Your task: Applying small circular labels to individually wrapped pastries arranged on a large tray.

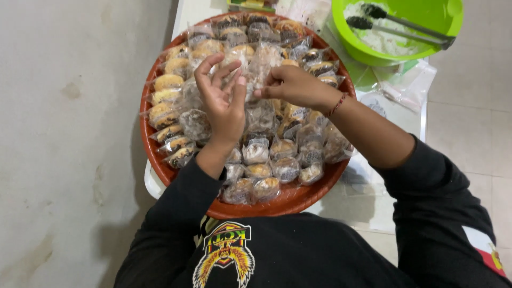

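Hands at work over a round red tray (160, 160) on the white tabletop (384, 202): from the head camera we see our left hand (223, 104) with fingers spread and our right hand (292, 85) pinching shut, both meeting on one clear plastic packet (255, 74) held just above the tray. Beneath both hands lie rows of small wrapped pastries (256, 152), filling the tray. Beyond the right hand stands a green bowl (442, 16) of white filling with metal tongs (405, 29) resting in it, and loose clear bags (405, 85) lie near that wrist.
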